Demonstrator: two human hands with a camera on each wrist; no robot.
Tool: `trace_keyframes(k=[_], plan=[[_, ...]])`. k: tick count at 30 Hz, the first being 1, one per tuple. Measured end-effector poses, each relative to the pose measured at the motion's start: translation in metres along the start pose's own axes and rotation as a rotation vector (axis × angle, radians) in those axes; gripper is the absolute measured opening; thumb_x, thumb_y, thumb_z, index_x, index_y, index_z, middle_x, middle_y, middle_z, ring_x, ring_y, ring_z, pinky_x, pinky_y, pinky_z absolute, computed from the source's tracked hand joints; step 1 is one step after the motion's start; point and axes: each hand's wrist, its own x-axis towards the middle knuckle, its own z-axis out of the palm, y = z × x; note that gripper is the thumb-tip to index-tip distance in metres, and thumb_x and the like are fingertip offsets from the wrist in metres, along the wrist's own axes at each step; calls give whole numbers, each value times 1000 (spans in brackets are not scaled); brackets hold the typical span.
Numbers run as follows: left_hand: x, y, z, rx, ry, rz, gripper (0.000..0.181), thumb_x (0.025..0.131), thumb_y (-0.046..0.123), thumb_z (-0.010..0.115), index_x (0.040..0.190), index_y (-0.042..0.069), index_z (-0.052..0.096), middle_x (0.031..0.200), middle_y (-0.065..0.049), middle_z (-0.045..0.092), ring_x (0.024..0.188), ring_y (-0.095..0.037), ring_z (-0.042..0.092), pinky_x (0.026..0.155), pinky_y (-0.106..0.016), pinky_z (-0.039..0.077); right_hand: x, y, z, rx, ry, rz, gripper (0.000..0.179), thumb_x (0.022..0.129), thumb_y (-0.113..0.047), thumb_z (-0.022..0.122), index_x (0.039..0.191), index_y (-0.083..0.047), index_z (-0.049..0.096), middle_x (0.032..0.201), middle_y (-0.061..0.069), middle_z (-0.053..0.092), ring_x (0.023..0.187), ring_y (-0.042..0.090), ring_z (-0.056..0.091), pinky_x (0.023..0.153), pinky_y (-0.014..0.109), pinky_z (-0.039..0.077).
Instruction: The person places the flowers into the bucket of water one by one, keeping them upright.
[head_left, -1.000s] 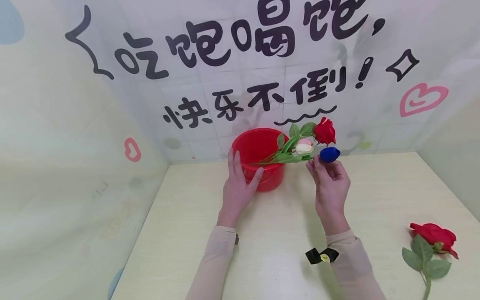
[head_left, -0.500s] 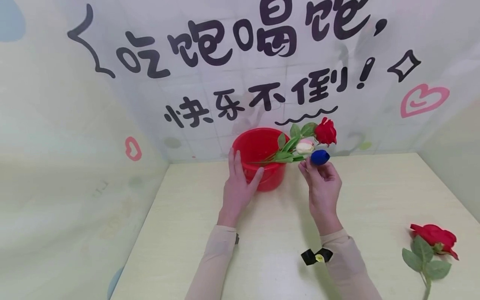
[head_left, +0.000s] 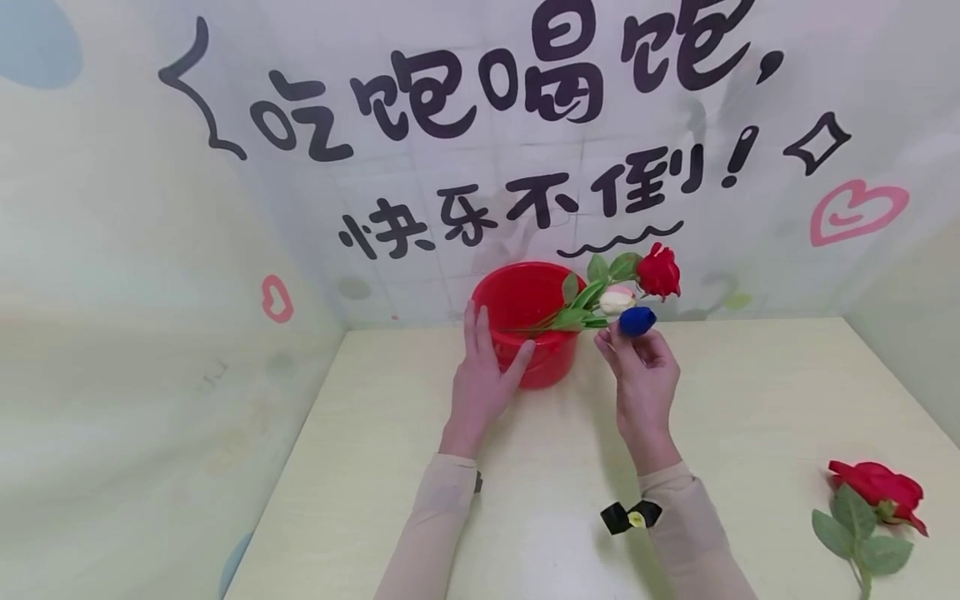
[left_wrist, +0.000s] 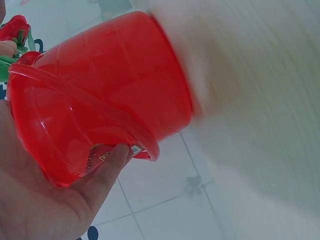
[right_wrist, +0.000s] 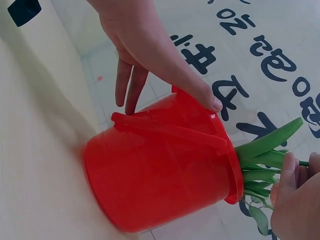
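Observation:
A red plastic bucket (head_left: 547,367) stands upright against the back wall. My left hand (head_left: 482,392) holds its near left side, thumb in front; the left wrist view shows the thumb on the bucket's wall (left_wrist: 115,85) near the handle. Close to the right of the bucket, my right hand (head_left: 648,400) pinches a blue tulip (head_left: 637,321) just below its bloom. Its stem runs left over the rim. A white-pink tulip (head_left: 617,299) and a red rose (head_left: 659,272) lean out of the bucket's right side. In the right wrist view, green leaves (right_wrist: 267,140) stick out past the rim.
Another red rose (head_left: 879,493) with green leaves lies on the pale wooden table (head_left: 360,467) at the front right. Behind the bucket rises a wall sheet (head_left: 442,158) with large black characters and pink hearts. The bucket's handle (right_wrist: 170,131) hangs down its side.
My right hand has moved left with the blue tulip, whose bloom is now nearer the bucket and the white-pink tulip. My left hand stays on the bucket. The head view has shifted slightly.

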Motion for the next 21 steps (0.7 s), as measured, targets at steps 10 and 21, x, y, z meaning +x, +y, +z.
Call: trace_keyframes(k=[10,21], plan=[[-1,-2,-9,-1,4,-7,105,96,67,63,171,21,6,176,4,7,92,-26,72,88,-43,63,4,3,4,-19,-43,-15,17,95,-1,77,112,1,75,99,11,73,85,21,76,88,37,61],[-1,-1,-5,6,-12,3,107,95,65,66,171,21,4,176,3,8,105,-29,71,90,-44,63,3,9,7,-76,-66,24,15,95,1,76,108,-3,77,97,9,76,86,23,76,90,39,61]])
